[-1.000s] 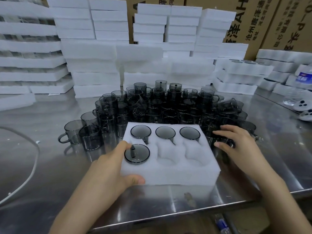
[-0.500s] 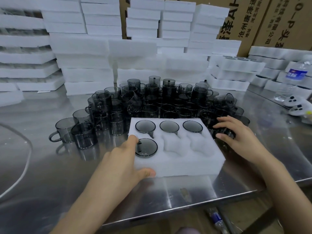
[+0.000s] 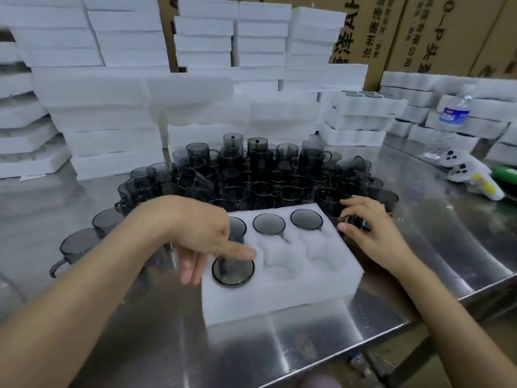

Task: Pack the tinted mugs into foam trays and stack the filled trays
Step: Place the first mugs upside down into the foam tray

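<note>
Downward look at a steel table (image 3: 140, 345). Near its front edge, a white foam tray (image 3: 279, 298) with six round pockets in two rows of three.

In the far row, three tinted mugs seated in their pockets: back-left mug (image 3: 239, 228), partly hidden behind a hand, then back-middle mug (image 3: 269, 224) and back-right mug (image 3: 307, 219). In the near row, a front-left mug (image 3: 233, 273) sunk into its pocket, with bare foam in the middle and right pockets.

Reaching in over the tray's left side, the left hand (image 3: 207, 236), released, fingers straight and loose. One fingertip resting on the far rim of the front-left mug, the others hanging just beside the tray's left edge.

Just beside the tray's far right corner, the right hand (image 3: 372, 233), fingers curled round a loose mug (image 3: 354, 219) and hiding most of it.

Behind the tray, a dense cluster of loose tinted mugs (image 3: 251, 177), some standing on others, a few more off to the left. Further back, stacks of white foam trays (image 3: 112, 113) and brown cardboard cartons (image 3: 419, 32) with printed lettering. At the right, a plastic water bottle (image 3: 451, 121) and two white handheld controllers (image 3: 461, 166).
</note>
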`<state>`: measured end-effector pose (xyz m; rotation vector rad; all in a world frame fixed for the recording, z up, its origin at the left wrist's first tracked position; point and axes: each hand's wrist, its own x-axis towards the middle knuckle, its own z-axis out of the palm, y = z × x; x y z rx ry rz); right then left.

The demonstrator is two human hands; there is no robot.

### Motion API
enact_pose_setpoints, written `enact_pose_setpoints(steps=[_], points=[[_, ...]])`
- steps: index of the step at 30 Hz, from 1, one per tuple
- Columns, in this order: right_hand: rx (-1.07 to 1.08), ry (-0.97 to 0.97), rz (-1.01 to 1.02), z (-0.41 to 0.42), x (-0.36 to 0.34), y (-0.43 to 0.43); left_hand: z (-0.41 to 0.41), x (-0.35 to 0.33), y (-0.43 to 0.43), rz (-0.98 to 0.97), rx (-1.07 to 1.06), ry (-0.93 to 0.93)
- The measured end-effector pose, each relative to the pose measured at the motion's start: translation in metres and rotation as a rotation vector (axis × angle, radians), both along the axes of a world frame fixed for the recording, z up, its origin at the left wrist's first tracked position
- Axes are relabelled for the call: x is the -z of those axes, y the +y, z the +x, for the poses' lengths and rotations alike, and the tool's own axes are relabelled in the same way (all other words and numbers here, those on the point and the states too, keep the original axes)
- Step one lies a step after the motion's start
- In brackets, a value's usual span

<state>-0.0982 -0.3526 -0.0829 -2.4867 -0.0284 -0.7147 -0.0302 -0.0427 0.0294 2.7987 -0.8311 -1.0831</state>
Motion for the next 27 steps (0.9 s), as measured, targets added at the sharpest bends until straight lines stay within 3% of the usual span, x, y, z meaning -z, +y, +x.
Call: enact_pose_setpoints(steps=[5, 11, 13, 16, 19, 23, 27], points=[[0.013, -0.197, 0.034, -0.004, -0.005, -0.002, 0.010, 0.018, 0.005, -0.089, 0.105, -0.134], [-0.177, -0.448, 0.431, -0.026, -0.031, 0.026, 0.008, 0.035, 0.008, -0.194, 0.138, -0.338], [-0.303, -0.378, 0.490, -0.031, -0.039, 0.053, 0.006, 0.040, 0.009, -0.235, 0.134, -0.413], [-0.486, -0.110, 0.632, -0.033, -0.048, 0.089, 0.001, 0.045, 0.011, -0.286, 0.124, -0.526], [-0.535, 0.092, 0.577, -0.028, -0.053, 0.104, -0.001, 0.051, 0.016, -0.367, 0.094, -0.568], [-0.460, 0.142, 0.518, -0.028, -0.048, 0.106, 0.002, 0.052, 0.022, -0.419, 0.066, -0.461], [-0.434, 0.095, 0.300, -0.032, -0.041, 0.102, 0.008, 0.049, 0.023, -0.437, 0.043, -0.359]])
